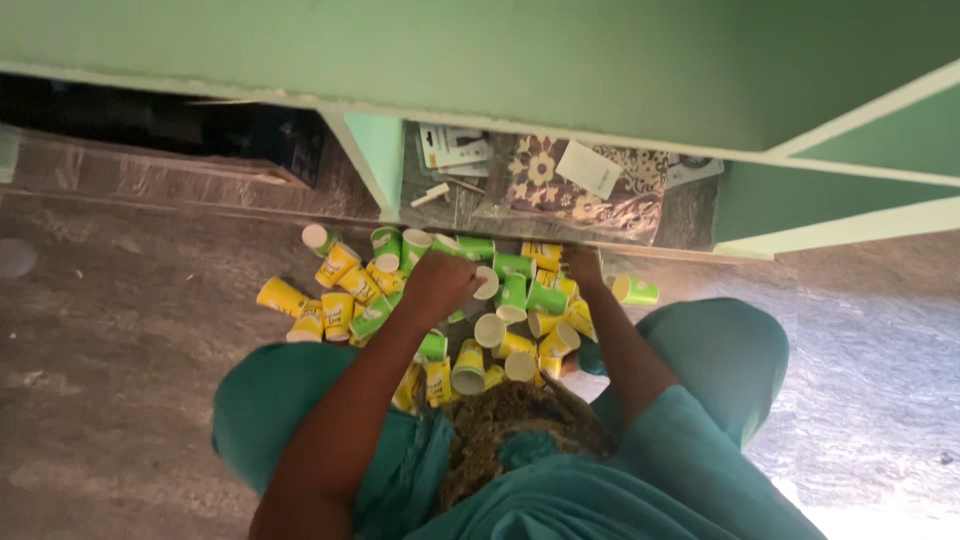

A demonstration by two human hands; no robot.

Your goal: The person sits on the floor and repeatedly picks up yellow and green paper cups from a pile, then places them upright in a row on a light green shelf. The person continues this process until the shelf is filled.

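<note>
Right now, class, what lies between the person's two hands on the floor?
In the head view, green and yellow paper cups lie heaped between the left hand and right hand.

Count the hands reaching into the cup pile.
2. The left hand rests over the cup pile middle; the right hand reaches its far edge by the green shelf. No others show.
</note>
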